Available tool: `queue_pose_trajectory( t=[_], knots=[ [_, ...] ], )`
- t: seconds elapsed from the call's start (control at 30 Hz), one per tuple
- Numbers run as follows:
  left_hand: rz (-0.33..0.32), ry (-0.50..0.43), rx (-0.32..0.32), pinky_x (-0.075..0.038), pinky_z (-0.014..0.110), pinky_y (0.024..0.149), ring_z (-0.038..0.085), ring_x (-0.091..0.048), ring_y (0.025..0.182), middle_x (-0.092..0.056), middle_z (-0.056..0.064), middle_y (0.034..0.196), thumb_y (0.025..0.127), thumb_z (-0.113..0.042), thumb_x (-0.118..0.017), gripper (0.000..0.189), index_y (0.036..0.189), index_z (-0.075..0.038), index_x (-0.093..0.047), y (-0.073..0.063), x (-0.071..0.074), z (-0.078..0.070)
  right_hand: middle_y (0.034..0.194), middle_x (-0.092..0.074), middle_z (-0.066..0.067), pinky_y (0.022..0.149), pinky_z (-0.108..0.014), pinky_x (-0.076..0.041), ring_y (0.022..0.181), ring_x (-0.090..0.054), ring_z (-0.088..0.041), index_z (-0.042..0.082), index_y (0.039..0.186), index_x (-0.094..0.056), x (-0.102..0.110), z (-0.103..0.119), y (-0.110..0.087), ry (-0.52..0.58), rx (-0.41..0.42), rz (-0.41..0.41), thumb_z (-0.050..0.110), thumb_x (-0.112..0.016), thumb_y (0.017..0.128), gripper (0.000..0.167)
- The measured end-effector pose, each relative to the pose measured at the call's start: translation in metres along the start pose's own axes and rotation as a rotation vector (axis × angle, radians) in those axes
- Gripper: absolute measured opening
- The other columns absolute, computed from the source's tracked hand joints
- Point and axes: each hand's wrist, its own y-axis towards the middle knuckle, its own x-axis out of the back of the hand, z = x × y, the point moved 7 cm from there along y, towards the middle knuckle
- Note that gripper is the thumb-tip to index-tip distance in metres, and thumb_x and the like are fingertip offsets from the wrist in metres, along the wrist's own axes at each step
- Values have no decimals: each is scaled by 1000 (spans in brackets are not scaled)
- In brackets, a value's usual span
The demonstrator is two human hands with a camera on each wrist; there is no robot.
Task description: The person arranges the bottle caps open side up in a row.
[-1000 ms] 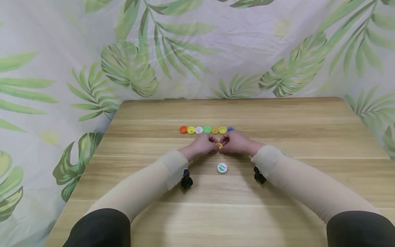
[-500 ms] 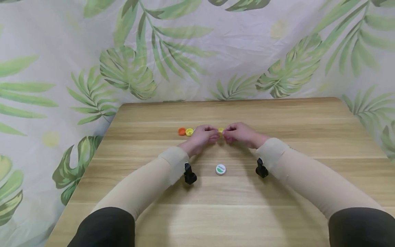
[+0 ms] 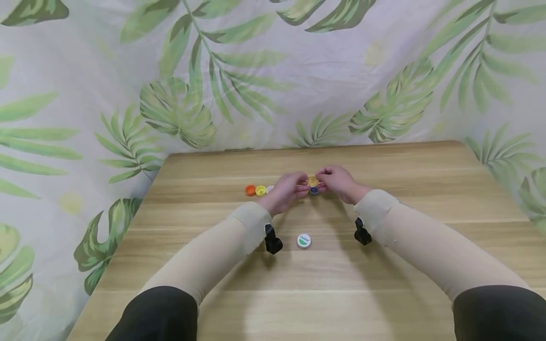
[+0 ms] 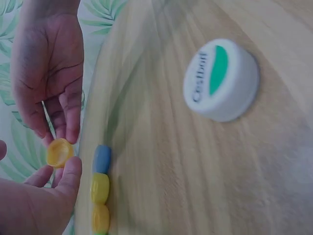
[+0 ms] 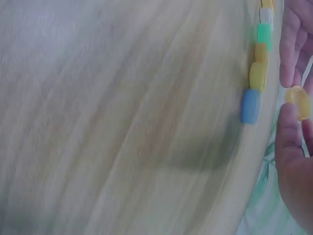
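Observation:
A yellow-orange bottle cap [image 3: 313, 181] is held up between my two hands, its hollow side showing in the left wrist view. My left hand [image 3: 286, 190] grips it from the left with thumb and fingers. From the other side my right hand [image 3: 340, 183] pinches its edge, the thumb against the cap [image 5: 298, 103] in the right wrist view. Just below, in the head view, a blue cap [image 3: 313, 191] lies on the table at the right end of a row. The left hand hides the middle of that row in the head view.
In the row are also an orange cap [image 3: 250, 190], a yellow cap [image 3: 260, 191], a white cap [image 3: 269, 189] and a green cap [image 5: 264, 35]. A larger white lid [image 3: 304, 241] with a green mark lies nearer on the wooden table [image 3: 384, 265]. Leaf-print cloth hangs behind.
Both hands have moved away from me, carrying the yellow-orange cap from in front of the row to above its right end. The head view has tilted slightly upward.

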Motion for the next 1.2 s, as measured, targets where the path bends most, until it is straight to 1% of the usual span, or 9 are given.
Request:
queue_pose_trajectory(
  t=[0.17, 0.3, 0.4, 0.5, 0.6, 0.67, 0.83, 1.07, 1.2],
  knots=[
    [19, 41, 18, -43, 41, 114, 33, -52, 127, -46, 26, 142, 109, -15, -45, 44, 143, 12, -44, 4, -8, 1, 122, -56, -22, 99, -35, -55, 93, -64, -18, -17, 138, -48, 5, -8, 3, 3, -44, 17, 6, -44, 109, 38],
    [33, 50, 9, -42, 40, 114, 33, -51, 127, -42, 28, 146, 110, -18, -42, 48, 150, 8, -38, 8, -14, 0, 119, -56, -20, 94, -30, -57, 93, -64, -17, -18, 138, -47, 12, -11, 3, -14, -51, 9, 7, -44, 109, 39],
    [33, 48, 3, -43, 40, 113, 31, -52, 124, -43, 27, 143, 110, -18, -42, 48, 151, 7, -38, 12, -19, 0, 113, -57, -18, 89, -27, -58, 91, -63, -16, -19, 136, -47, 18, -12, 2, -26, -47, 6, 8, -44, 109, 38],
    [36, 37, -2, -43, 41, 113, 27, -53, 113, -46, 25, 135, 109, -17, -44, 47, 149, 7, -40, 15, -24, 0, 108, -57, -16, 84, -24, -58, 87, -62, -14, -19, 133, -49, 22, -14, 3, -30, -44, 6, 7, -44, 109, 36],
    [44, 30, -8, -43, 43, 113, 24, -51, 105, -46, 22, 127, 109, -16, -44, 45, 147, 8, -41, 16, -31, 2, 106, -57, -16, 82, -22, -57, 84, -61, -13, -19, 131, -50, 27, -17, 3, -34, -55, 9, 7, -43, 109, 35],
    [57, 37, -6, -42, 44, 114, 25, -51, 108, -46, 24, 129, 109, -17, -44, 46, 147, 8, -40, 15, -35, 5, 103, -59, -15, 80, -21, -57, 82, -61, -12, -19, 128, -51, 30, -20, 3, -38, -68, 13, 7, -43, 109, 33],
    [84, 66, 18, -42, 43, 114, 37, -49, 129, -42, 30, 144, 110, -20, -43, 48, 150, 6, -38, 12, -45, 11, 92, -62, -9, 74, -19, -57, 76, -61, -9, -16, 119, -55, 36, -28, 3, -48, -99, 24, 6, -44, 107, 27],
    [97, 78, 43, -45, 44, 111, 39, -50, 128, -41, 32, 146, 109, -20, -46, 51, 152, 5, -37, 13, -54, 16, 92, -64, -9, 73, -18, -57, 73, -63, -6, -19, 126, -53, 41, -34, 0, -88, -133, 28, 7, -44, 107, 34],
    [111, 96, 57, -45, 44, 111, 40, -50, 129, -39, 33, 148, 109, -21, -45, 50, 152, 4, -37, 15, -57, 18, 90, -64, -9, 72, -19, -58, 71, -63, -6, -18, 122, -55, 44, -36, 0, -106, -139, 17, 7, -45, 106, 32]
  ],
)
